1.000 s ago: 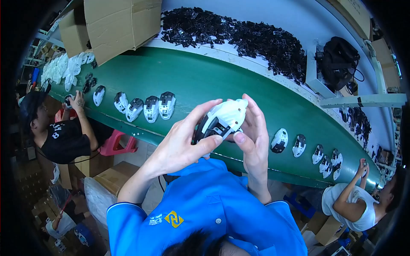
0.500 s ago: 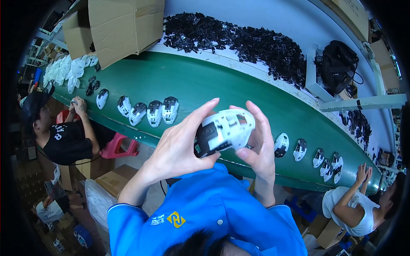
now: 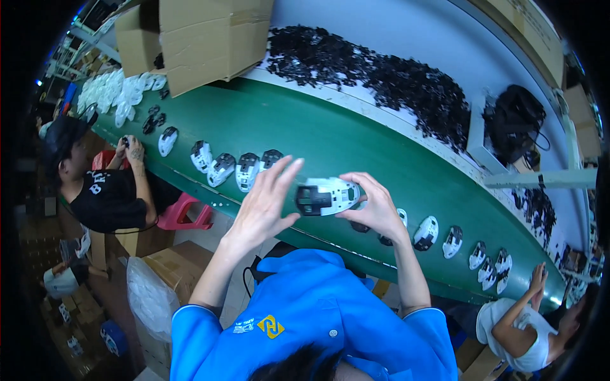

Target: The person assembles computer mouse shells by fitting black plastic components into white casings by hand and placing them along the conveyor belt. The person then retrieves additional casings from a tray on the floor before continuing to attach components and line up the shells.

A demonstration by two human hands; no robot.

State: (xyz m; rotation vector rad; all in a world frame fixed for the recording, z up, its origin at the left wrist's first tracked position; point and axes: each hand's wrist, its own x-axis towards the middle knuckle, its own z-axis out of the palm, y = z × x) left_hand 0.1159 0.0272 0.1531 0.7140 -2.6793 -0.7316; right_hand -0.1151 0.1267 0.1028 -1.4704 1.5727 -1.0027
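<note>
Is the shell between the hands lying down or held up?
Held up: the right hand pinches the shell by its white end between thumb and fingers.

A yellow diamond-shaped emblem point(image 3: 271, 327) stands on the chest of the blue shirt point(image 3: 305, 289) — beside it, a small patch of white lettering point(image 3: 244, 326), too blurred to make out. Larger white lettering point(image 3: 100, 181) runs over the black top point(image 3: 117, 206) of a co-worker at the left — partly legible.
</note>
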